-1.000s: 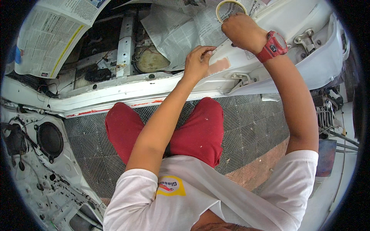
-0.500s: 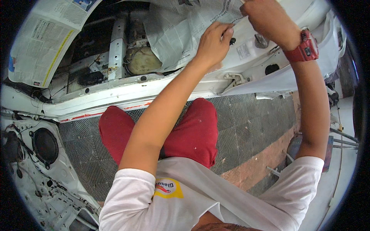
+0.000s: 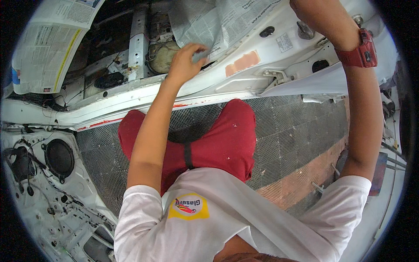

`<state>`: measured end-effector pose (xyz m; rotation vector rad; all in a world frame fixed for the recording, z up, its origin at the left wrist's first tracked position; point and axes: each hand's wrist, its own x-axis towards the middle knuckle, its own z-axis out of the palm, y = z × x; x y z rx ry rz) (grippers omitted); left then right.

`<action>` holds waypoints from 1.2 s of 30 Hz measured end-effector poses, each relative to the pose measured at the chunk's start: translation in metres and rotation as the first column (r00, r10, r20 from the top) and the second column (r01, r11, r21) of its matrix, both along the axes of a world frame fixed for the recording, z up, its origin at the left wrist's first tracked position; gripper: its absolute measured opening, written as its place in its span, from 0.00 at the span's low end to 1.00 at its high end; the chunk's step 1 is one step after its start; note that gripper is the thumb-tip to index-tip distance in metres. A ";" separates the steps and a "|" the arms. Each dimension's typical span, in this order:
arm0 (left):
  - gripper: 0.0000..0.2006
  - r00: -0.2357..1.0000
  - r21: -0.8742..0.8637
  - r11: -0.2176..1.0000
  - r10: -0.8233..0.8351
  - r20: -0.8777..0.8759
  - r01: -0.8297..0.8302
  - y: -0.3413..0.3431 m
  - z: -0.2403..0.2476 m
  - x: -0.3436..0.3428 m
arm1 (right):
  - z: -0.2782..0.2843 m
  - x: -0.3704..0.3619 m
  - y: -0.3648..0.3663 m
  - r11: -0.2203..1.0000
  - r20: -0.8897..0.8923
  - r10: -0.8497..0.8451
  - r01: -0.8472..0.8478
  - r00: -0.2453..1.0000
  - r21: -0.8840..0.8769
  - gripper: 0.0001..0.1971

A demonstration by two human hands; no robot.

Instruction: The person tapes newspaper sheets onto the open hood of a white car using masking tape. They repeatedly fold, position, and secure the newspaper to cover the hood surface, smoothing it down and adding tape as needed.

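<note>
My left hand (image 3: 185, 65) hovers over the inner edge of a white car body sill (image 3: 144, 97), beside newspaper (image 3: 222, 26) spread over the opening. Its fingers are curled and smeared by motion, around a small grey piece (image 3: 200, 56) whose kind I cannot make out. My right hand (image 3: 321, 15), with a red watch (image 3: 360, 50) on the wrist, reaches over the white body panel at the top right; its fingers lie beyond the picture's upper edge. A beige patch (image 3: 242, 63) shows bare on the panel between my hands.
More newspaper (image 3: 48, 48) covers a part at the upper left. Wires and a metal crossbar (image 3: 137, 43) lie inside the car body. A stripped door with a round black speaker (image 3: 60, 158) stands at the left. Dark floor tiles (image 3: 288, 131) run under my red-trousered legs.
My left hand has moved left, off the panel to the sill's inner edge, uncovering the beige patch. My right hand has gone further up, so its fingers are out of the picture.
</note>
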<state>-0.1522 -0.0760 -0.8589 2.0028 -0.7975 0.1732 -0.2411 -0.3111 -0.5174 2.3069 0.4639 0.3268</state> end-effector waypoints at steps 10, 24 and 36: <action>0.16 0.987 -0.067 0.998 0.019 0.159 -0.008 0.000 -0.058 -0.017 | -0.006 -0.005 0.010 0.998 0.029 -0.067 0.067 0.997 0.015 0.06; 0.13 0.972 -0.053 0.997 0.067 0.225 -0.056 -0.002 -0.073 -0.025 | -0.238 0.018 0.031 0.981 -0.189 0.159 -0.134 0.969 0.138 0.09; 0.11 0.990 0.002 0.998 -0.065 0.128 0.065 0.001 -0.063 -0.014 | -0.245 0.014 0.039 0.985 -0.160 0.112 -0.089 0.981 0.147 0.09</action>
